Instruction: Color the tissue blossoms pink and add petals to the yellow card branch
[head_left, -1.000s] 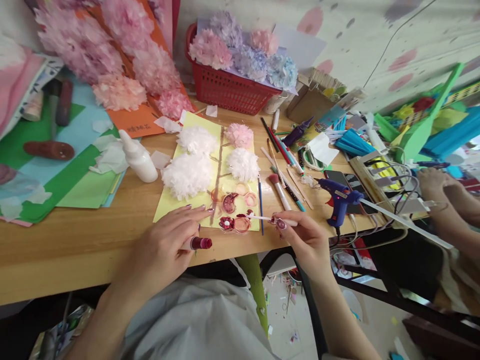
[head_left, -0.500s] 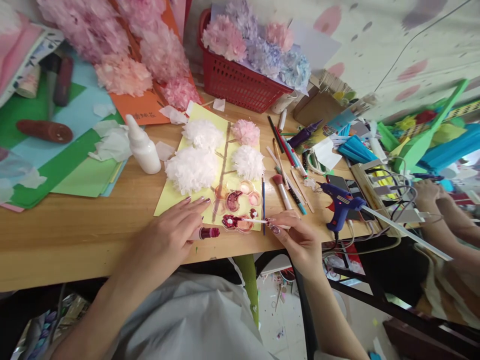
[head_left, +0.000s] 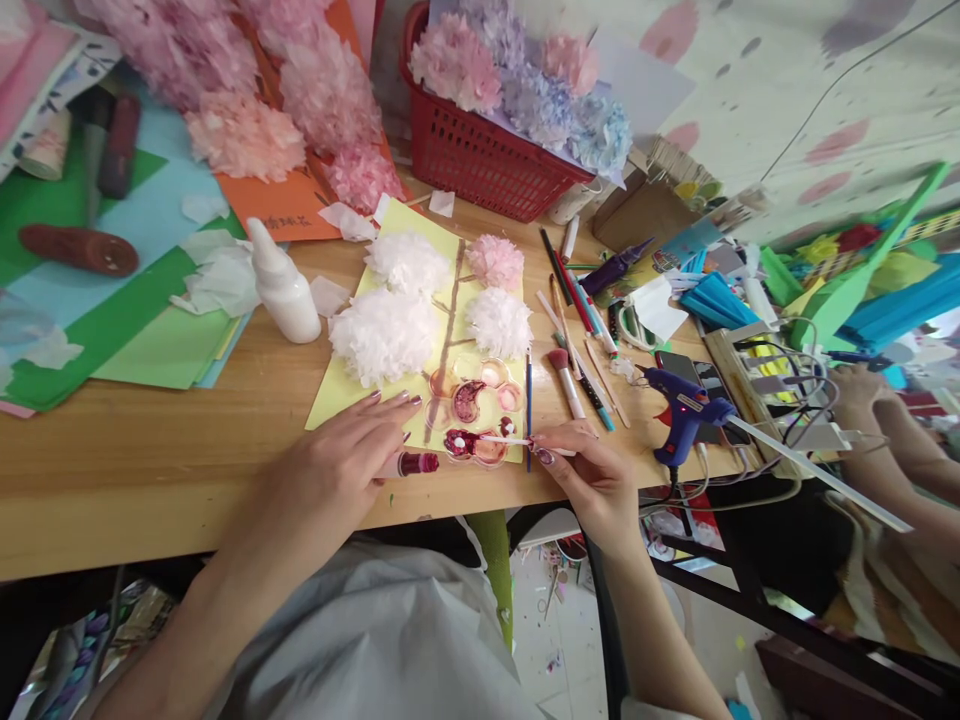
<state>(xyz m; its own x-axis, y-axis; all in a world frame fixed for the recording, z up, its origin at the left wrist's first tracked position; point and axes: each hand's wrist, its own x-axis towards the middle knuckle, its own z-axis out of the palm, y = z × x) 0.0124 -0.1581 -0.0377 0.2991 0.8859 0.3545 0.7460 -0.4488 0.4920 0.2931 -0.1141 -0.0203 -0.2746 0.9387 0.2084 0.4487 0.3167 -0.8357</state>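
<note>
My left hand (head_left: 341, 455) rests at the lower left of a yellow sheet (head_left: 330, 395), fingertips on the paper. It holds a small bottle (head_left: 412, 463) with a dark red, uncapped neck pointing right; most of the bottle is hidden under the hand. Between the thumb and fingers of my right hand (head_left: 589, 475) is a thin white cotton swab (head_left: 506, 440). Its far end reaches into a dark red well of the clear flower-shaped palette (head_left: 491, 460). White paper puffs (head_left: 382, 335) and a pink puff (head_left: 495, 262) sit beside a brown painted stem on the sheet.
A white glue bottle (head_left: 285, 290) stands left of the sheet. To the right lie a makeup brush (head_left: 566, 382), several pens and a blue glue gun (head_left: 681, 410) with cables. Behind is a red basket (head_left: 487, 150) of paper flowers. Another person's arms (head_left: 892, 430) are at far right.
The view has shifted slightly. Both hands stay almost in place, and the swab's tip remains at the dark red well.
</note>
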